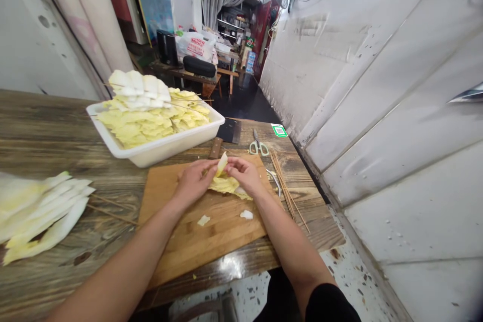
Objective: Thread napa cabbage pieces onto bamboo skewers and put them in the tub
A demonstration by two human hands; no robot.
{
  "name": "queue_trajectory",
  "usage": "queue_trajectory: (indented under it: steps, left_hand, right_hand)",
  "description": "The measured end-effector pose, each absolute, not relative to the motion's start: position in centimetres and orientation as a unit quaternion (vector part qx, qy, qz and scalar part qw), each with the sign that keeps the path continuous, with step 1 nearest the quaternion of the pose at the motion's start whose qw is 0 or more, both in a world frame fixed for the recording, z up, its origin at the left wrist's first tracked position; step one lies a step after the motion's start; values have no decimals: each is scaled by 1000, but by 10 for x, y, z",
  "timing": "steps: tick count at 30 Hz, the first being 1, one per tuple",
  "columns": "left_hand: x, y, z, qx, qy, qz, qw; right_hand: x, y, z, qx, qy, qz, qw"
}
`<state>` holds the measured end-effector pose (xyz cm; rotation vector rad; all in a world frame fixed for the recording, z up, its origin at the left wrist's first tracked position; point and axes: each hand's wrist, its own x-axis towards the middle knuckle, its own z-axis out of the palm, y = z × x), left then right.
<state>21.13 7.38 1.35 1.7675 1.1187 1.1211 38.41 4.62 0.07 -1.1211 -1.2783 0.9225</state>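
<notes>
Over the far part of a wooden cutting board point(181, 256), my left hand point(196, 179) and my right hand point(243, 173) meet with fingers closed around a small yellow-white cabbage leaf point(222, 163). Its tip stands up between my fingertips. Below them more yellow cabbage leaves point(230, 187) lie on the board, partly hidden by my hands. Two small white scraps lie nearer to me, one scrap point(204, 220) on the left and another scrap point(246, 215) on the right. Whether a skewer runs through the held leaf cannot be made out.
A white plastic tub point(181, 141) heaped with skewered cabbage stands behind the board. Skewered cabbage leaves point(49, 206) lie at left. Bamboo skewers point(285, 186), scissors point(258, 146) and a cleaver point(229, 132) lie right and behind. A white wall point(377, 136) runs along the right.
</notes>
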Motion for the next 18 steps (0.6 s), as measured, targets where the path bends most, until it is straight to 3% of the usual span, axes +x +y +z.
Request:
queue_trajectory:
  steps: [6,11,18]
  left_hand:
    - [213,73,10,718,460,399,337]
    - [212,75,5,726,437,384,367]
    - [209,82,-2,686,445,402,412]
  right_hand:
    - [385,44,1,-489,-605,338,530]
    - [398,44,6,-519,-626,268,516]
    - [402,42,9,-509,-659,297,468]
